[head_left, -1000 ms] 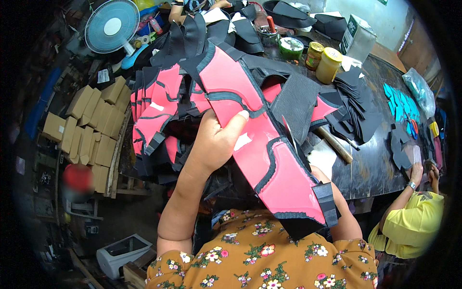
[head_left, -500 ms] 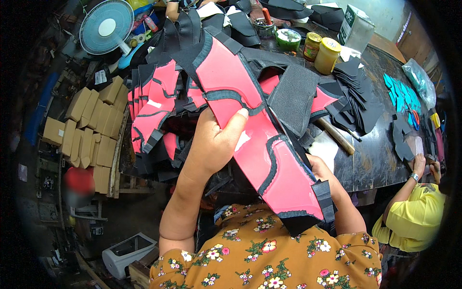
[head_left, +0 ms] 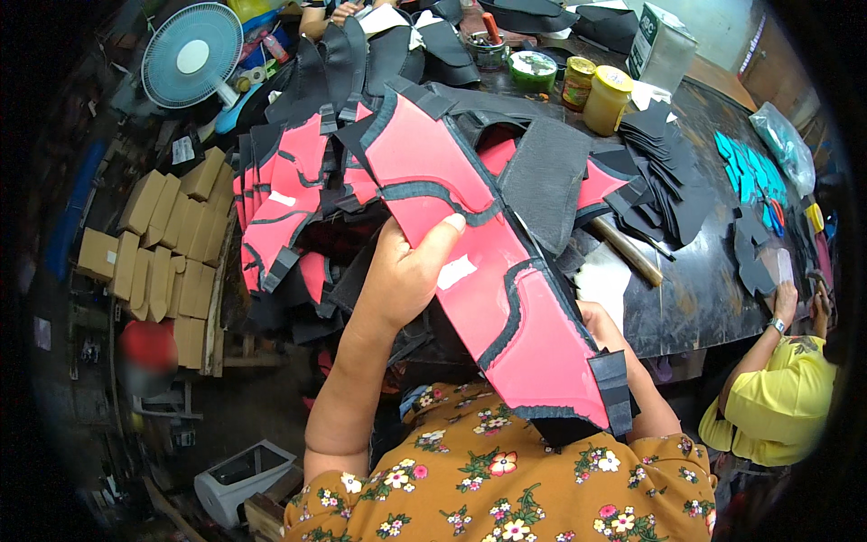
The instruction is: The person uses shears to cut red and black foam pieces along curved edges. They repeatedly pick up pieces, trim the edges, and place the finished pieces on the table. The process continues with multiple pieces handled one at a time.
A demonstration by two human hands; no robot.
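A long pink and black shoe-upper piece slants across in front of me, pink lining up, with black folded edges and a small white label. My left hand grips its left edge, the thumb lying on the pink face and the fingers hidden beneath. On the right edge, my right hand holds it from behind; most of those fingers are out of sight. Similar pink and black pieces lie heaped on the table to the left. A black panel rests just beyond the held piece.
A hammer lies right of the piece, near stacked black cut-outs. Jars and a metal can stand farther back. Turquoise pieces are at right, where a person in yellow works. Left are cardboard boxes and a fan.
The held piece has shifted and turned very slightly; both hands keep their grip. At the top left, another person's hands have come further into view.
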